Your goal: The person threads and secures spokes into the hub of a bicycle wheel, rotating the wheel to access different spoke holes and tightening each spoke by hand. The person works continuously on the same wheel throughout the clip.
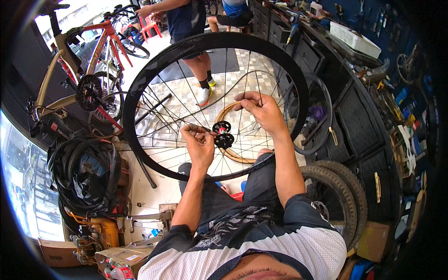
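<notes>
A black deep-rimmed bicycle wheel (133, 100) stands tilted in front of me, over my lap. Thin dark spokes run to its black hub (224, 141), which shows a bit of red between its flanges. My left hand (199, 145) is closed just left of the hub, fingertips pinching a spoke close to the flange. Higher and to the right, my right hand (262, 112) is closed too, thumb and forefinger pinched on a spoke between hub and rim. The fine contact at the fingertips is hard to see.
A tan hoop-shaped tyre (233, 157) shows behind the wheel. Bicycle frames (88, 93) stand at left above a pile of black tyres (84, 168). Knobby tyres (336, 196) lean at my right, beside dark drawers (347, 135). A person (186, 23) stands beyond the wheel.
</notes>
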The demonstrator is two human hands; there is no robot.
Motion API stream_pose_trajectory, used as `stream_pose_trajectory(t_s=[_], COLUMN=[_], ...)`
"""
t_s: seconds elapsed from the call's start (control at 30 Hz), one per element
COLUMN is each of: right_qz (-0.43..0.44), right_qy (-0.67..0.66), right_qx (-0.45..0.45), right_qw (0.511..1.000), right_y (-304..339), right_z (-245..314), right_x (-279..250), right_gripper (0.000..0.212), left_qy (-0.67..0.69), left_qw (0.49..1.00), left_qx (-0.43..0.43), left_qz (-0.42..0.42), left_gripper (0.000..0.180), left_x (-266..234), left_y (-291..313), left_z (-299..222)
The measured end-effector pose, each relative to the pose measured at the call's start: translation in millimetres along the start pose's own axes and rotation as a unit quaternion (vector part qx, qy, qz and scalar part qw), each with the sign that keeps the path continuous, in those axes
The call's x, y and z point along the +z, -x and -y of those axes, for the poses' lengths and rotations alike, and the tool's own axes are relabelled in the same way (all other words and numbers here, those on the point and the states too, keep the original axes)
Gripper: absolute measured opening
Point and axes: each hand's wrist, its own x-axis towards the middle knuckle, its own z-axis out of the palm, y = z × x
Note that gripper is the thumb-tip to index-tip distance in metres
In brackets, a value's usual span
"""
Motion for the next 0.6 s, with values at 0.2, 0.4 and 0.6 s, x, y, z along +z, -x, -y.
stream_pose_trajectory(t_s=[0.2, 0.4, 0.6], right_qz=[-0.032, -0.094, -0.068], right_qy=[0.007, 0.108, 0.114], right_qx=[0.005, -0.014, 0.058], right_qw=[0.999, 0.990, 0.989], right_y=[-3.0, -4.3, 26.1], right_z=[1.0, -10.4, -13.9], right_x=[5.0, 9.4, 10.0], right_gripper=[0.017, 0.027, 0.032], left_qy=[0.022, -0.057, -0.192], left_qw=[0.991, 0.960, 0.903], left_qx=[-0.106, -0.161, -0.189], left_qz=[0.072, 0.222, 0.334], left_gripper=[0.033, 0.023, 0.038], left_x=[-16.3, -28.1, -35.0], left_y=[-19.6, -37.8, -58.7], left_z=[-12.2, -33.0, -35.7])
